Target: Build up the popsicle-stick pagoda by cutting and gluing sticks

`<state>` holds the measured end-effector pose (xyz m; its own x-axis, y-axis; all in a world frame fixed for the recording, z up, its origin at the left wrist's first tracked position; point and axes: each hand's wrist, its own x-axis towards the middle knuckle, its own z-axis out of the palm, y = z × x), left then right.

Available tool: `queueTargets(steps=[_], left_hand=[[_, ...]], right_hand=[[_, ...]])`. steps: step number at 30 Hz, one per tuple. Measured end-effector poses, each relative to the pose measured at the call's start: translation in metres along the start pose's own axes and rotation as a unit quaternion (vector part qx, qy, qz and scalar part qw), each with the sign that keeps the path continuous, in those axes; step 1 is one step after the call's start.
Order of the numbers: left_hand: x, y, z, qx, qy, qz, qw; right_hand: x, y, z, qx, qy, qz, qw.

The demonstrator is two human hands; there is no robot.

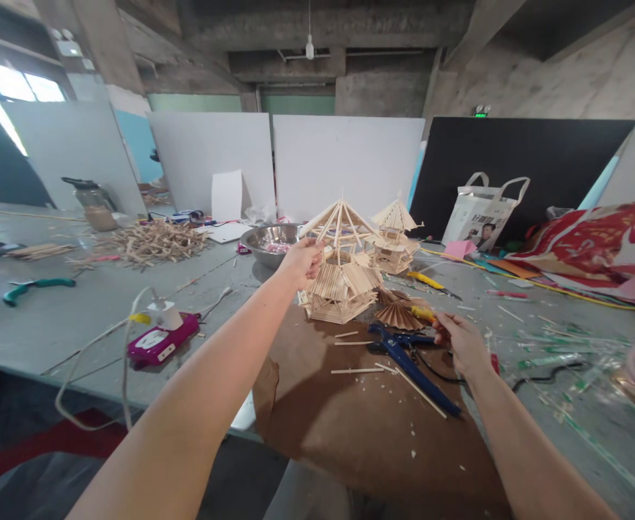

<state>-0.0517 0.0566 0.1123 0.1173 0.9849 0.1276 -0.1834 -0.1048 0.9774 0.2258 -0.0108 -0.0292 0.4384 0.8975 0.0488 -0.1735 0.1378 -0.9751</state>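
Forearms (192, 404) reach over grey tabletop (97, 303) under concrete beams (225, 29), hands (302, 263) (459, 339) pinching yellow tool (422, 313) and, seemingly, stick pavilion (343, 285).

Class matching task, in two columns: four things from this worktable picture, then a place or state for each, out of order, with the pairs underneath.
Things
1. Purple plastic power strip
2. Front tiered model of pale wooden sticks
3. Blue long-handled metal tool
4. White printed tote bag with two loop handles

Places or states
A. Stands in front of the black upright board
B. Has a white plug on it
C. Lies on the flat brown sheet
D. Is touched near its upper roof by the left hand

Pairs: 1-B, 2-D, 3-C, 4-A
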Motion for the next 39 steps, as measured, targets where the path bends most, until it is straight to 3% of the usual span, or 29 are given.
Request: queueTargets(steps=[13,27,39], left_hand=[[-0.0005,0.0015,-0.0015,-0.006,-0.006,-0.019,1.0],[0.0035,0.0012,-0.0063,-0.035,-0.052,-0.034,0.997],[0.0031,0.0027,-0.0071,-0.028,-0.048,-0.054,0.997]], right_hand=[[-0.0002,-0.0006,0.0003,-0.003,-0.002,0.003,1.0],[-0.0005,-0.0012,0.0006,-0.002,-0.001,-0.003,1.0],[-0.0005,-0.0012,0.0005,0.003,-0.006,0.009,1.0]])
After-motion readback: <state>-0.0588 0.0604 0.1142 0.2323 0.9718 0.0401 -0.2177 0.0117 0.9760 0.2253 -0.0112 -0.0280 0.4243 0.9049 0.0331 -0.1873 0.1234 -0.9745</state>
